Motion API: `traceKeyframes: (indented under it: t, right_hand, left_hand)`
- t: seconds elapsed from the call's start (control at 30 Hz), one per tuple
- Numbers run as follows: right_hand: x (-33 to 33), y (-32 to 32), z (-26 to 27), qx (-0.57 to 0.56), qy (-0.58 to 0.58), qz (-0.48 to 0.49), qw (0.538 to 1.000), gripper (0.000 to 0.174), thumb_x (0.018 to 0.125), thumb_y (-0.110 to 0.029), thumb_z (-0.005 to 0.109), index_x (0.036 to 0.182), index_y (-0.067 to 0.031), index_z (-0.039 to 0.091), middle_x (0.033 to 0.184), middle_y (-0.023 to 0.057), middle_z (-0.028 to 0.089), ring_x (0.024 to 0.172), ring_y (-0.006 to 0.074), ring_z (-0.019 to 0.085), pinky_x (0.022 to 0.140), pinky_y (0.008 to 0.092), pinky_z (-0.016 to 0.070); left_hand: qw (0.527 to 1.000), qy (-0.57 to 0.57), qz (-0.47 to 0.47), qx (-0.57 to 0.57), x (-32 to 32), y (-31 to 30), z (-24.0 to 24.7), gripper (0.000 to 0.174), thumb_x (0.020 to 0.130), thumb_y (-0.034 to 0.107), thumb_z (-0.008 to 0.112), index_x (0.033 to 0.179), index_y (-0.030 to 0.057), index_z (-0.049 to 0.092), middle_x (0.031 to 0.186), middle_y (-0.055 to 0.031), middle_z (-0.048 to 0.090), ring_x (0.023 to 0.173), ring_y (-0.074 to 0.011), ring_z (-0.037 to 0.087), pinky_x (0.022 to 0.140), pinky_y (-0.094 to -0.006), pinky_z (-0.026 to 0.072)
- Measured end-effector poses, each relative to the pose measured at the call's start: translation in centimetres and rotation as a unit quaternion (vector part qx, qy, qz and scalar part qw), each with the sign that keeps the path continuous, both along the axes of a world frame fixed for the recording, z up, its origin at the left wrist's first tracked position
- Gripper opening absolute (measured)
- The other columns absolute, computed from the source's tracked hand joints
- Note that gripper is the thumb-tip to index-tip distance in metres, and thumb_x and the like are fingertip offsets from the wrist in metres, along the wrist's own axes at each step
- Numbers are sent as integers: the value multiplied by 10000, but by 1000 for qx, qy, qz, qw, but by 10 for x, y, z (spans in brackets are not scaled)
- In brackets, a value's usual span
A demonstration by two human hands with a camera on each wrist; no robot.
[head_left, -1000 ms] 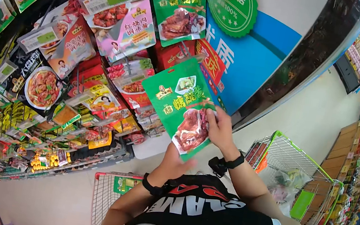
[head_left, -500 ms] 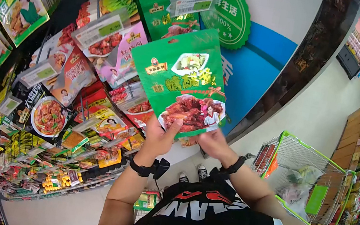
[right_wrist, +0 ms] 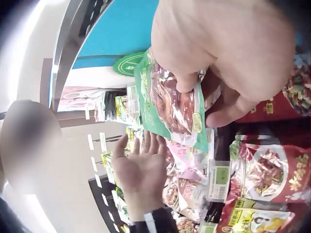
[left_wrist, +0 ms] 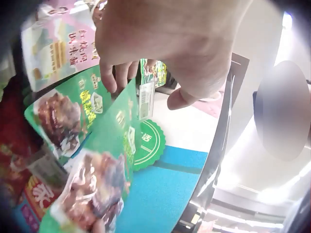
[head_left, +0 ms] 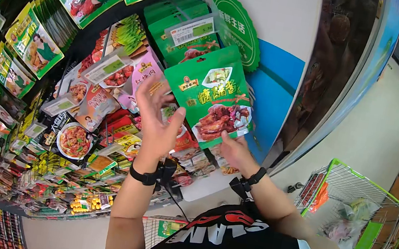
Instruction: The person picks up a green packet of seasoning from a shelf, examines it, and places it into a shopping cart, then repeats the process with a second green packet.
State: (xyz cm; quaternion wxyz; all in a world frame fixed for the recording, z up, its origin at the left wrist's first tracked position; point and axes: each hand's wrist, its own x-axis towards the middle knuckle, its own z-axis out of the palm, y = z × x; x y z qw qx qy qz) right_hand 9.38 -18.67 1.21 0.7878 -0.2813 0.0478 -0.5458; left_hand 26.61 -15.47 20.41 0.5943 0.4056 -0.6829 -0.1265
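A green seasoning packet [head_left: 218,88] with a picture of glazed meat is held up in front of the shelf. My right hand [head_left: 238,153] pinches its lower right corner, the thumb on the printed front and the fingers behind. To the packet's left, my left hand [head_left: 159,126] is raised with spread fingers and holds nothing. The left wrist view has the left hand [left_wrist: 170,43] above the packet's [left_wrist: 92,184] top edge. In the right wrist view, the right hand's [right_wrist: 223,58] thumb presses on the packet [right_wrist: 170,104], with the left palm [right_wrist: 138,174] beyond it.
Matching green packets [head_left: 181,29] hang behind a price tag [head_left: 192,29], next to a pink packet [head_left: 145,70] and rows of other packets. A blue and white panel [head_left: 273,94] stands at the right. A green-rimmed shopping cart [head_left: 352,219] is at the lower right.
My left hand has let go of the packet's lower edge and moved up and left with its fingers spread. The right hand has shifted to the lower right corner and keeps the packet.
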Motion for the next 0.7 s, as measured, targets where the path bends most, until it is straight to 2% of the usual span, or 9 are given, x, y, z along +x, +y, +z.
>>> traceKeyframes:
  t: [0.07, 0.1, 0.2, 0.33, 0.37, 0.47, 0.5, 0.6, 0.7]
  right_hand:
    - [-1, -4, 1, 12, 15, 1, 1000, 510, 1030, -97, 590, 1499, -158, 399, 1467, 31, 525, 1356, 220, 503, 1117, 460, 418]
    - [-2, -5, 4, 24, 27, 3, 999, 512, 1026, -105, 598, 1498, -158, 405, 1480, 24, 517, 1370, 215, 487, 1123, 455, 402]
    - [0, -10, 9, 35, 6, 2, 999, 508, 1027, -107, 596, 1497, -157, 412, 1494, 20, 507, 1384, 217, 472, 1125, 453, 389]
    - [7, -27, 16, 0, -19, -34, 999, 506, 1031, -95, 582, 1502, -154, 408, 1488, 26, 514, 1381, 224, 478, 1119, 452, 396]
    - [6, -32, 18, -11, -27, -15, 999, 513, 1031, -76, 572, 1508, -154, 401, 1497, 34, 504, 1384, 227, 474, 1126, 453, 393]
    - [4, -36, 29, -18, -11, -3, 1000, 516, 1030, -67, 569, 1508, -151, 396, 1502, 42, 498, 1387, 229, 471, 1131, 458, 388]
    - [6, -38, 34, -5, -2, -18, 1000, 514, 1028, -59, 568, 1506, -143, 396, 1493, 50, 506, 1379, 231, 481, 1130, 460, 389]
    - [9, -38, 56, -25, -17, -39, 999, 504, 1029, -59, 566, 1499, -134, 400, 1474, 53, 525, 1362, 230, 499, 1129, 459, 394]
    - [17, -56, 45, -40, -4, -25, 999, 498, 1028, -57, 569, 1491, -132, 404, 1480, 54, 519, 1364, 230, 498, 1134, 461, 403]
  left_hand:
    - [975, -183, 116, -41, 2, -8, 18, 645, 822, 49, 713, 1408, 56, 444, 1532, -182, 371, 1401, -319, 428, 1096, -458, 414]
    - [955, -247, 153, -59, -3, -8, 30, 565, 813, 76, 720, 1339, 45, 515, 1544, -193, 370, 1399, -324, 437, 1099, -470, 415]
    - [962, -241, 124, -46, -6, -25, 49, 546, 789, 138, 768, 1283, 56, 551, 1494, -240, 394, 1374, -390, 430, 1103, -487, 385]
    - [996, -64, -47, -28, -2, -48, 51, 509, 789, 120, 754, 1258, 38, 573, 1465, -214, 469, 1350, -340, 478, 1104, -447, 397]
    - [993, -69, -67, -73, -3, -50, 51, 530, 793, 114, 743, 1280, 19, 558, 1474, -213, 474, 1348, -324, 489, 1126, -449, 375]
    - [985, -99, -45, -133, -19, -31, 68, 571, 802, 117, 735, 1322, -6, 532, 1496, -226, 451, 1369, -341, 475, 1146, -470, 357]
    - [981, -126, -34, -144, -20, -30, 70, 706, 805, 123, 734, 1431, -13, 438, 1510, -236, 438, 1378, -360, 468, 1155, -492, 346]
    - [983, -79, -32, -161, -24, -41, 68, 847, 832, 183, 728, 1533, 20, 281, 1512, -246, 445, 1396, -364, 455, 1180, -484, 315]
    - [976, -118, 3, -183, -15, -47, 67, 883, 819, 161, 730, 1544, 25, 245, 1517, -251, 435, 1392, -367, 457, 1180, -494, 312]
